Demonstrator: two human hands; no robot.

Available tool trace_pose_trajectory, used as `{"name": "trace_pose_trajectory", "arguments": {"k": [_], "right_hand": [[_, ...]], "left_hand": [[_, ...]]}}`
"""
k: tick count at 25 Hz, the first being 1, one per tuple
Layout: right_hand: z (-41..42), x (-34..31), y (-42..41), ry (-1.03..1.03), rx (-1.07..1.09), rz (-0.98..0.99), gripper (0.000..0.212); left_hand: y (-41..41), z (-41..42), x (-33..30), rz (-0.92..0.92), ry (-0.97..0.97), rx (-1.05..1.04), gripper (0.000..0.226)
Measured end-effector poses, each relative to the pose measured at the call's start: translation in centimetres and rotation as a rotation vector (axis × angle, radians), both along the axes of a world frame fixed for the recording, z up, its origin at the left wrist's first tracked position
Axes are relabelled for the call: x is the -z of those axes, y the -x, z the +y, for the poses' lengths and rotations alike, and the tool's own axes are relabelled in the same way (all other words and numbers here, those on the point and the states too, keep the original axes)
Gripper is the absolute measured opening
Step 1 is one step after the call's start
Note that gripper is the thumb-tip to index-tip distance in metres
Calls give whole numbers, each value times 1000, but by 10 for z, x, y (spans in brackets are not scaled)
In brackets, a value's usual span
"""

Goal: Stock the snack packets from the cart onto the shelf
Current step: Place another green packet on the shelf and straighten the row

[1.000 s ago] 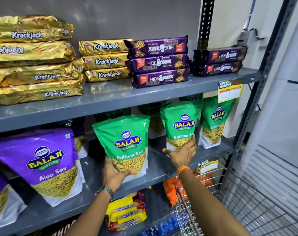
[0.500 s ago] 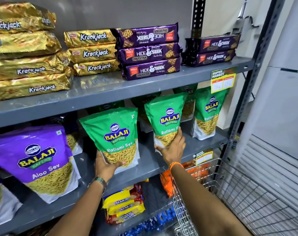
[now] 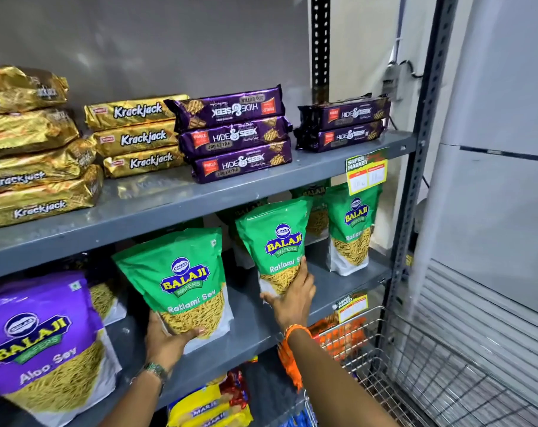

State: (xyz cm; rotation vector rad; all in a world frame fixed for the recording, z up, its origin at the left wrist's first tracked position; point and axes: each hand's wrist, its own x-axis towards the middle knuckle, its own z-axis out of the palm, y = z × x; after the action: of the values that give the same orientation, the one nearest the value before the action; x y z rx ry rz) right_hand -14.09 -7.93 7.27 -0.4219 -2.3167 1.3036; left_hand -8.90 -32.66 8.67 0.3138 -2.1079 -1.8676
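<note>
Two green Balaji Ratlami Sev packets stand upright on the grey middle shelf (image 3: 249, 331). My left hand (image 3: 166, 340) grips the bottom of the nearer green packet (image 3: 181, 272). My right hand (image 3: 292, 297), with an orange band at the wrist, is pressed flat against the lower front of the second green packet (image 3: 277, 238), fingers spread. A third green packet (image 3: 351, 229) stands further right, with more behind it. The wire cart (image 3: 415, 374) is at the lower right.
Purple Balaji Aloo Sev packets (image 3: 43, 337) fill the shelf's left end. The upper shelf holds gold Krackjack stacks (image 3: 138, 135) and purple Hide & Seek stacks (image 3: 234, 137). Yellow Marie packs (image 3: 212, 405) lie on the lower shelf. A grey upright post (image 3: 412, 167) and pale wall bound the right.
Both hands stay on the same two green packets. The view has tilted down and shifted, so the shelves sit lower in frame; the second packet now leans slightly left.
</note>
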Motion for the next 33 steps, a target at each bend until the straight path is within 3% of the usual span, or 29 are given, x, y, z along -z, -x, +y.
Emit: {"name": "trace_pose_trajectory", "arguments": {"k": [12, 16, 18, 20, 23, 26, 29, 33], "right_hand": [[-1, 1, 0, 21, 0, 21, 137], [-2, -4, -7, 77, -4, 9, 146], [-10, -13, -23, 138, 37, 20, 143], [-31, -26, -52, 208, 9, 103, 121], [-84, -44, -105, 361, -181, 241, 63], [-151, -48, -130, 344, -533, 204, 30], [-216, -30, -125, 360, -780, 47, 36], [-275, -8, -101, 430, -901, -102, 54]], "left_hand": [[1, -5, 6, -76, 24, -34, 93], [-9, -3, -7, -120, 78, -53, 96], [-19, -7, -15, -127, -3, -65, 101], [-39, -19, -26, -132, -187, -204, 87], [-79, -57, -25, 10, -240, -488, 45], [-113, -114, -17, 40, -274, -694, 42], [-130, -158, -11, 9, -309, -736, 15], [-120, -187, -5, -126, -337, -614, 50]]}}
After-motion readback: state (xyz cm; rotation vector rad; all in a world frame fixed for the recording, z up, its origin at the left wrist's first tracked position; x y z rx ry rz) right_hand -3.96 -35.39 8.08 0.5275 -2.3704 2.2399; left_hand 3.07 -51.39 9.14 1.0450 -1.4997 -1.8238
